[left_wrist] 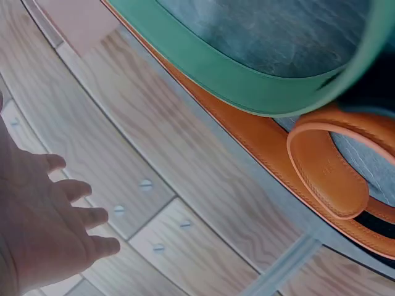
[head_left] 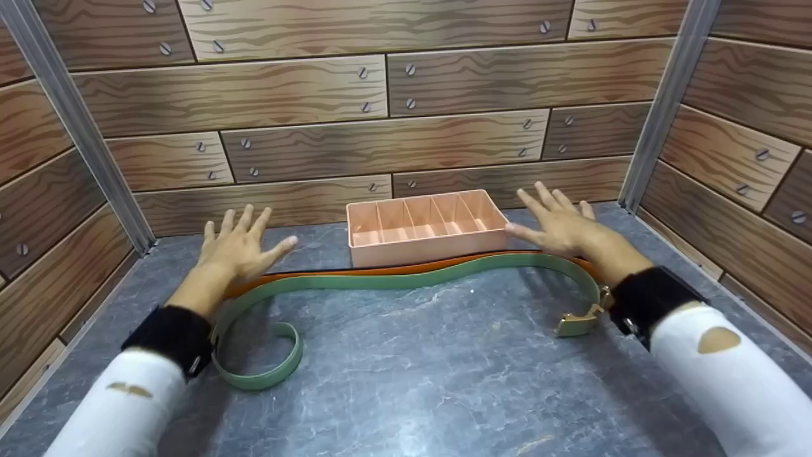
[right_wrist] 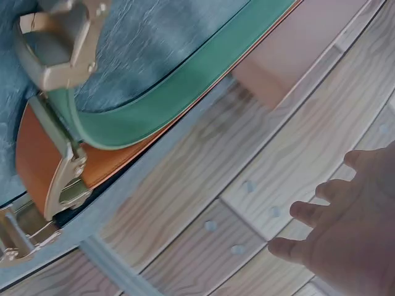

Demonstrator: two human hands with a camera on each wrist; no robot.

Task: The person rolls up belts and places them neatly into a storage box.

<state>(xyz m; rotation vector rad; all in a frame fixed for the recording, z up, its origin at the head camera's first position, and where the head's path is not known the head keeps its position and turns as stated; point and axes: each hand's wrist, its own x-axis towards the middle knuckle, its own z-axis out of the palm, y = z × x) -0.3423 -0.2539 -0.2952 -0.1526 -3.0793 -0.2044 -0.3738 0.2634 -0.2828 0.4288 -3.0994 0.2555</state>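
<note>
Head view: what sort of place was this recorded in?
Probably a small purpose-built booth: wood-patterned walls close in the back and both sides, grey posts stand in the corners, and a marbled surface spreads between them.

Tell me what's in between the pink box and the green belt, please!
An orange belt runs between the pink box and the green belt, as the head view shows, with a thin dark strip along its far edge.
</note>
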